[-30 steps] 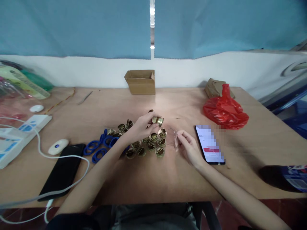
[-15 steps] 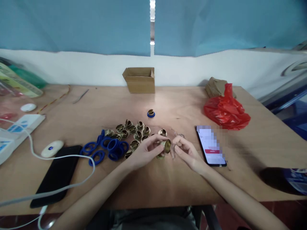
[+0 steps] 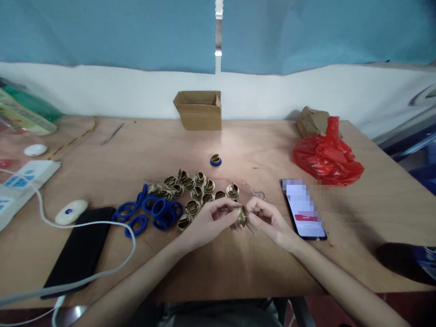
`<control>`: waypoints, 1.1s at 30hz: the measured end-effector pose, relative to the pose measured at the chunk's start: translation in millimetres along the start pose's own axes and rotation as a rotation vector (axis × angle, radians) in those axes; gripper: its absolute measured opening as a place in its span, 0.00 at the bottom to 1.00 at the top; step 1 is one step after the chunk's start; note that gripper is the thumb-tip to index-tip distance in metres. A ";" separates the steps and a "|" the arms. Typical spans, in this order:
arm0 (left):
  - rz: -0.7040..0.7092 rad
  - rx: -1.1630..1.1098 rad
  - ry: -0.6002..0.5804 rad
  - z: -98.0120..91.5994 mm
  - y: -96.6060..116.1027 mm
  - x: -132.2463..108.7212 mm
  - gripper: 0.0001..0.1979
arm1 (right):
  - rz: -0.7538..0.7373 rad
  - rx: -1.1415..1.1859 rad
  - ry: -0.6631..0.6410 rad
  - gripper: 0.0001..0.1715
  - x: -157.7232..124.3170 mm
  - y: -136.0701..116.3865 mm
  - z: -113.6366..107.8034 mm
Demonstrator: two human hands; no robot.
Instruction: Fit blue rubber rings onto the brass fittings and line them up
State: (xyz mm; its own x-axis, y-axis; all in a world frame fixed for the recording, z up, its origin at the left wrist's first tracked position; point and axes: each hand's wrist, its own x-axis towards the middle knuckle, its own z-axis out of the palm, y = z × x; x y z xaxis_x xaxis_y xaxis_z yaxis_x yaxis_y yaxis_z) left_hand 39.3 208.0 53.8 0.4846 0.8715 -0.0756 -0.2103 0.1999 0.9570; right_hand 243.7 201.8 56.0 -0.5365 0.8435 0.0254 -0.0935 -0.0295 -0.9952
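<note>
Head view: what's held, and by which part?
Left hand pinches a metal cap by its side. Right hand is close to its rim; anything it holds is too small to tell.

Muted light | pale glare on table [image 3: 238, 138] | edges stretched | slight blur

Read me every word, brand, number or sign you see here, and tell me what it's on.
None can be read.
Lit phone: screen partly pixelated; the lettering on its red button is too small.
Dark object at the right edge: its blue label is blurred.
Pale yellow label at far left: too blurred to read.
</note>
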 end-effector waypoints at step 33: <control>-0.081 -0.117 -0.027 -3.6 2.0 -5.8 0.14 | 0.101 0.233 -0.130 0.12 -2.9 -4.8 -11.3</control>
State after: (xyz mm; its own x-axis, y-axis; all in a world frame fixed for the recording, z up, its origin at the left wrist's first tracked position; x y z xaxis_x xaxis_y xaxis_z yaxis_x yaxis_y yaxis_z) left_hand 33.1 204.9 55.2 0.5265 0.8383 -0.1417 -0.2665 0.3211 0.9088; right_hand 255.2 205.5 59.6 -0.6547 0.7544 -0.0462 -0.2162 -0.2455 -0.9450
